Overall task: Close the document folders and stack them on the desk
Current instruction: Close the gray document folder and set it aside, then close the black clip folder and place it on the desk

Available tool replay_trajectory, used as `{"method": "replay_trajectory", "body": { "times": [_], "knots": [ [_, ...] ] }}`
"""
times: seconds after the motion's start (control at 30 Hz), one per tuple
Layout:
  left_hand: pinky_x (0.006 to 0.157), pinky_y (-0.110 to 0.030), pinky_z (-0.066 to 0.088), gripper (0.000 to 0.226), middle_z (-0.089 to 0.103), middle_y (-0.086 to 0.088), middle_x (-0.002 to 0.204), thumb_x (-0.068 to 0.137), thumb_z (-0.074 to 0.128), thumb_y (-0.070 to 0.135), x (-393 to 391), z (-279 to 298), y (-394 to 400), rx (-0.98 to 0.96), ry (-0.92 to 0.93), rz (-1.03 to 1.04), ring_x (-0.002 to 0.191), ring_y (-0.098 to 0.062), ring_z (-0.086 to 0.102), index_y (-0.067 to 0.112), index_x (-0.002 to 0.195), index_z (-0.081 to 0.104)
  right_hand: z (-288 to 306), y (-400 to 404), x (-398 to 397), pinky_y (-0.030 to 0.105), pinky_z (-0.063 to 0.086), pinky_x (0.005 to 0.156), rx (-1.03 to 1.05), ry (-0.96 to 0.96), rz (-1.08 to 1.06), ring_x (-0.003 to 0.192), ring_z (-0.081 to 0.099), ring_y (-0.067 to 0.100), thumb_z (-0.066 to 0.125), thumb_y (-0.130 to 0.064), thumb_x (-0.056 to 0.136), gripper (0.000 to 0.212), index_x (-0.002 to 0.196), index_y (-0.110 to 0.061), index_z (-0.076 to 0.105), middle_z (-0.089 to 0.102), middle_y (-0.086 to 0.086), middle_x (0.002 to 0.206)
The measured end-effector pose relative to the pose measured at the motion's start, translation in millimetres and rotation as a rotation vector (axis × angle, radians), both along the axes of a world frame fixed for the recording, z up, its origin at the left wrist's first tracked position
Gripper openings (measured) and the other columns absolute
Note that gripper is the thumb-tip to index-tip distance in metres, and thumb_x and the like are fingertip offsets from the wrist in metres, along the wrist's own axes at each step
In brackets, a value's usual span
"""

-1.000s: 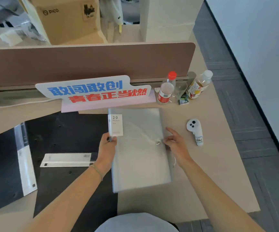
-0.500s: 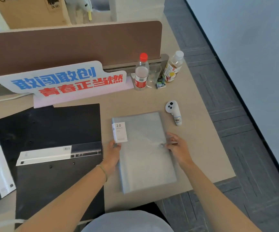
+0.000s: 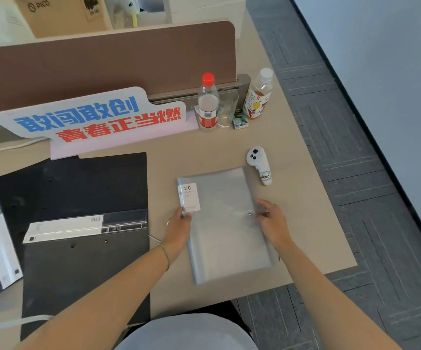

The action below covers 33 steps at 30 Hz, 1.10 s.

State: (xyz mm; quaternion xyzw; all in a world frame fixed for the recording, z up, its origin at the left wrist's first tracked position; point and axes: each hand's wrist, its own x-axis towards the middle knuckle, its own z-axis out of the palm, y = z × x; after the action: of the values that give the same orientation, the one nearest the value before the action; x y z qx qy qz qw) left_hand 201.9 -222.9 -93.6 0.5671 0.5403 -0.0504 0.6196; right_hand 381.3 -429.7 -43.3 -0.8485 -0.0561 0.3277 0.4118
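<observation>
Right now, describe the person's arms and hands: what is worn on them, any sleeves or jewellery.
Both forearms are bare, no sleeves in view. The left wrist carries a thin bracelet, and the left hand has what looks like a slim ring on one finger. The right hand shows nothing worn. No gloves, watch or markings visible.

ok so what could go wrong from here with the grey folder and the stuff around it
1. The grey folder lies with its near right corner close to the desk edge; a nudge from the right hand at the snap could slide it over.
2. The white controller sits just off the folder's far right corner and could get bumped.
3. The black folder is open, so stacking onto it now would go unevenly.
</observation>
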Motion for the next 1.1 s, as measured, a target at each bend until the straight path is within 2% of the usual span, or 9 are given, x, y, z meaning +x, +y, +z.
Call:
{"method": "replay_trajectory", "body": {
  "times": [0.07,0.2,0.3,0.37,0.47,0.57,0.77,1.03,1.1],
  "knots": [
    [0.080,-0.046,0.056,0.053,0.071,-0.006,0.115,0.077,0.041,0.040,1.5,-3.4,2.5,0.025,0.000,0.000,0.098,-0.035,0.069,0.032,0.124,0.062,-16.5,-6.2,1.4,0.027,0.055,0.089,-0.044,-0.044,0.069,0.092,0.068,0.005,0.068,-0.022,0.077,0.047,0.120,-0.040,0.067,0.068,0.000,0.116],
    [0.075,-0.044,0.058,0.041,0.070,-0.005,0.100,0.081,0.039,0.043,1.8,-2.7,7.7,0.049,-0.012,0.011,0.084,-0.028,0.067,0.030,0.107,0.067,12.2,6.5,-13.8,0.001,0.033,0.087,-0.059,-0.217,0.148,0.104,0.046,-0.004,0.059,-0.003,0.085,0.048,0.127,-0.024,0.065,0.051,-0.007,0.126],
    [0.084,-0.034,0.050,0.024,0.068,0.008,0.095,0.095,0.042,0.026,1.8,70.3,1.7,0.131,-0.040,0.040,0.092,-0.015,0.066,0.028,0.096,0.066,21.5,22.3,-23.2,-0.005,0.030,0.084,-0.003,-0.271,0.204,0.109,0.047,0.000,0.052,0.011,0.082,0.057,0.128,-0.021,0.062,0.046,-0.011,0.126],
    [0.092,-0.024,0.037,0.022,0.060,0.015,0.104,0.104,0.043,0.013,-7.5,92.9,1.8,0.159,-0.078,0.080,0.098,-0.006,0.057,0.027,0.112,0.058,23.1,39.0,-30.2,0.001,0.031,0.092,0.024,-0.299,0.261,0.115,0.048,0.003,0.050,0.013,0.080,0.060,0.128,-0.021,0.062,0.047,-0.013,0.127],
    [0.095,-0.022,0.037,0.038,0.055,0.005,0.125,0.106,0.046,0.016,-30.3,95.0,12.0,0.252,-0.078,0.048,0.112,-0.012,0.054,0.019,0.143,0.048,23.1,64.6,-45.8,0.025,0.042,0.103,0.072,-0.325,0.369,0.125,0.051,0.012,0.050,0.011,0.081,0.060,0.130,-0.021,0.060,0.050,-0.008,0.134],
    [0.088,-0.019,0.045,0.045,0.059,0.002,0.128,0.105,0.049,0.022,-50.5,102.7,29.1,0.292,-0.059,0.037,0.112,-0.013,0.061,0.026,0.149,0.042,27.8,89.3,-65.5,0.021,0.039,0.101,0.098,-0.304,0.435,0.127,0.050,0.013,0.050,0.010,0.083,0.059,0.131,-0.023,0.059,0.049,-0.005,0.137],
    [0.108,-0.032,0.046,0.059,0.051,0.002,0.144,0.101,0.057,0.028,-93.8,107.9,65.9,0.351,-0.009,0.069,0.125,-0.013,0.054,0.030,0.156,0.034,34.3,135.3,-112.7,0.032,0.036,0.113,0.104,-0.269,0.516,0.142,0.039,0.021,0.054,0.002,0.093,0.049,0.136,-0.023,0.055,0.046,-0.001,0.148],
    [0.116,-0.040,0.041,0.060,0.046,0.001,0.155,0.101,0.057,0.036,-177.9,91.1,129.5,0.418,0.049,0.061,0.140,-0.024,0.049,0.035,0.155,0.031,25.8,184.3,-172.1,0.003,0.029,0.098,0.056,-0.252,0.533,0.124,0.050,0.010,0.050,0.007,0.084,0.056,0.133,-0.021,0.058,0.051,-0.007,0.135],
    [0.114,-0.039,0.041,0.060,0.048,-0.001,0.153,0.101,0.057,0.034,-197.9,87.6,148.6,0.442,0.067,0.062,0.138,-0.025,0.050,0.033,0.155,0.032,21.0,197.9,-183.8,0.011,0.031,0.102,0.029,-0.224,0.511,0.125,0.051,0.013,0.049,0.006,0.083,0.057,0.133,-0.018,0.058,0.051,-0.003,0.136]
  ]
}}
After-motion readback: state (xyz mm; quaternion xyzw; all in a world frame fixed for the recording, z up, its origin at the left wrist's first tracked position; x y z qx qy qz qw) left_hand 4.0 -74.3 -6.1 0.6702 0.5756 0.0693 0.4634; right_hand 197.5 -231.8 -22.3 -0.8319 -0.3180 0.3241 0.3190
